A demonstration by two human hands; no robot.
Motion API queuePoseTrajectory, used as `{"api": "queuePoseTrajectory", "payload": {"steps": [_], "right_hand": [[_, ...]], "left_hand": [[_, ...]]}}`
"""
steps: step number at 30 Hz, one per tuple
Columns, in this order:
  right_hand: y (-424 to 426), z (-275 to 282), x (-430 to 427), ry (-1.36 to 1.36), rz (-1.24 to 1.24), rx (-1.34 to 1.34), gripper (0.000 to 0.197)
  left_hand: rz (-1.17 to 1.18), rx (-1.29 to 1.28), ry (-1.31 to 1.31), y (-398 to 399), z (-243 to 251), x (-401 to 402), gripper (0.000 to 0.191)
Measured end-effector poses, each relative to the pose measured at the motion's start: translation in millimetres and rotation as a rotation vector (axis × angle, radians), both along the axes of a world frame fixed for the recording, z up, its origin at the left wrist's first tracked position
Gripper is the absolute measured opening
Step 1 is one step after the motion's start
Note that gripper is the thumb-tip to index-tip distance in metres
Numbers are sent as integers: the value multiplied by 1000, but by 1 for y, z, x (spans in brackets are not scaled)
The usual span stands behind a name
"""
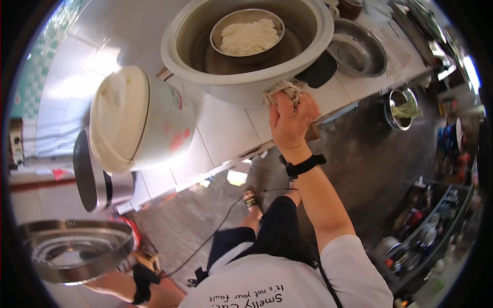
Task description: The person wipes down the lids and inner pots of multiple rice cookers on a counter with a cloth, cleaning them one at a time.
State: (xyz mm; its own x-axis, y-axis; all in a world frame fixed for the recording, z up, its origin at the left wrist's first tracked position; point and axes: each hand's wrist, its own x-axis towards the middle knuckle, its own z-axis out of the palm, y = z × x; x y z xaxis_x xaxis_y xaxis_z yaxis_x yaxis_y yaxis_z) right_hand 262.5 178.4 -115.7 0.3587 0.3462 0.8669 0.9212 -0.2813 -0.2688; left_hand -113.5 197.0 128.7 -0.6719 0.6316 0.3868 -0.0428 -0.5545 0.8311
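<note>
My right hand is closed on a crumpled, stained cloth, held against the lower outside of a large pale metal pot beside its black handle. Inside the pot sits a steel bowl of cooked white rice. At the lower left, my left hand grips the near rim of a wide, round stainless-steel pan or lid; its fingers are hidden by the metal. A cream rice cooker with pink flowers, its lid down, stands left of the pot.
Behind the cooker is a grey-and-black appliance. A steel basin sits right of the pot on the white tiled counter. A dark cable hangs near my legs. Greens in a steel pot and a loaded rack are at right.
</note>
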Motion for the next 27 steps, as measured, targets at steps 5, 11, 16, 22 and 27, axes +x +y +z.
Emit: {"api": "queuePoseTrajectory", "payload": {"steps": [5,11,16,22,27], "right_hand": [[23,-45,-32,1040,60,292,25],[52,13,-73,837,-150,572,34],[53,-15,-65,1028,-105,684,38],[53,2,-69,882,-110,569,37],[52,15,-63,644,-83,567,37]], "left_hand": [[-14,-9,13,8,6,-46,33],[-141,-46,165,38,-12,-104,29],[-111,-32,176,40,-16,-75,27],[-134,-49,189,50,-20,-104,27],[-143,-59,197,53,-23,-108,26]]}}
